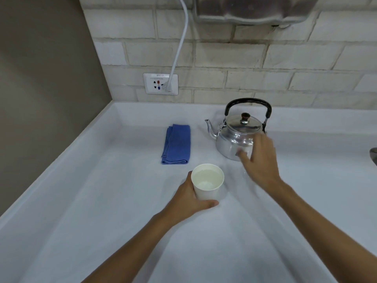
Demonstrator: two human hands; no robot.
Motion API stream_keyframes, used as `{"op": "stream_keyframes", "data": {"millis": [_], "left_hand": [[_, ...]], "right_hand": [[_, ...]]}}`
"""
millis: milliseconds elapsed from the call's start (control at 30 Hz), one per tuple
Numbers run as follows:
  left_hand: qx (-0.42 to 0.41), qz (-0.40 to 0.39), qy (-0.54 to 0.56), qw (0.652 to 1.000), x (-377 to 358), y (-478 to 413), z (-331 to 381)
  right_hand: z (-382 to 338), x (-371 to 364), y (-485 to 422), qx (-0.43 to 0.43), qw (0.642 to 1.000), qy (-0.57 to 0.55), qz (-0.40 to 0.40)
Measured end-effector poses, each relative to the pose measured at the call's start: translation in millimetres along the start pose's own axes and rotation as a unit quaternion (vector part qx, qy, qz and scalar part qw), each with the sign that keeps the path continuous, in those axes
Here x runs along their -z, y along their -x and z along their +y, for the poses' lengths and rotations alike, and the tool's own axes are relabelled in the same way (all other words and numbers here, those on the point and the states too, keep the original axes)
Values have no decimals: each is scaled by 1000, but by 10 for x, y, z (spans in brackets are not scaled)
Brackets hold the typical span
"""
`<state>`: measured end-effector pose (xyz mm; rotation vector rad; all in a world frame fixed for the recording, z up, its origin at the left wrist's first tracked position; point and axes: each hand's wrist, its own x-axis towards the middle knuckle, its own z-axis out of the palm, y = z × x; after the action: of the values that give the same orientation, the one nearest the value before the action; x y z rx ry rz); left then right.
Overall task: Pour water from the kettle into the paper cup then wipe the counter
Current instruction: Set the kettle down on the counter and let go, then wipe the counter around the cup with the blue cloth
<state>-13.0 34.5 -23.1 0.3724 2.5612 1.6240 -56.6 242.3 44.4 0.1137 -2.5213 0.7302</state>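
Note:
A white paper cup (pixel 208 183) with water in it stands on the white counter (pixel 122 201), and my left hand (pixel 191 198) is wrapped around its lower side. A shiny metal kettle (pixel 234 137) with a black handle and its lid on sits upright behind and to the right of the cup, spout pointing left. My right hand (pixel 260 160) hovers just in front of the kettle's right side, fingers spread, blurred, holding nothing. A folded blue cloth (pixel 177 144) lies flat to the left of the kettle, behind the cup.
A brick-pattern wall runs along the back with a socket plate (pixel 160 83) and a white cable (pixel 179 43) plugged in. A metal appliance (pixel 253 9) hangs above. A brown wall closes the left side. A metal object (pixel 373 155) shows at the right edge.

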Motion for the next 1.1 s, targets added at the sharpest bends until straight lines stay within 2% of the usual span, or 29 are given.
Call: {"op": "stream_keyframes", "data": {"millis": [133, 233, 333, 433, 500, 633, 733, 800, 900, 1000, 1100], "left_hand": [[-3, -80, -38, 996, 274, 85, -60], [-24, -108, -137, 984, 660, 159, -179], [-20, -52, -131, 990, 1017, 10, -216], [-24, 25, -92, 995, 1172, -360, -198], [-25, 45, -135, 989, 1153, -699, -230], [-10, 48, -318, 947, 940, -1360, -342], [43, 34, -395, 917, 766, -1693, -461], [81, 32, -400, 913, 663, -1827, -536], [91, 33, -408, 908, 534, -1941, -574], [73, 13, -411, 909, 445, -1926, -521], [21, -34, -410, 911, 342, -1746, -420]], "right_hand": [[198, -148, 654, -32, 986, 57, -151], [264, -275, 884, -59, 963, 134, -228], [260, -360, 946, -43, 954, 197, -222], [268, -377, 964, -47, 952, 203, -223], [262, -379, 956, -49, 951, 206, -227], [223, -359, 951, -58, 953, 192, -229], [208, -342, 947, -64, 955, 172, -233], [199, -347, 945, -70, 956, 163, -235], [189, -357, 937, -70, 954, 176, -233], [177, -361, 935, -62, 949, 197, -237], [173, -341, 929, -61, 950, 194, -236]]}}
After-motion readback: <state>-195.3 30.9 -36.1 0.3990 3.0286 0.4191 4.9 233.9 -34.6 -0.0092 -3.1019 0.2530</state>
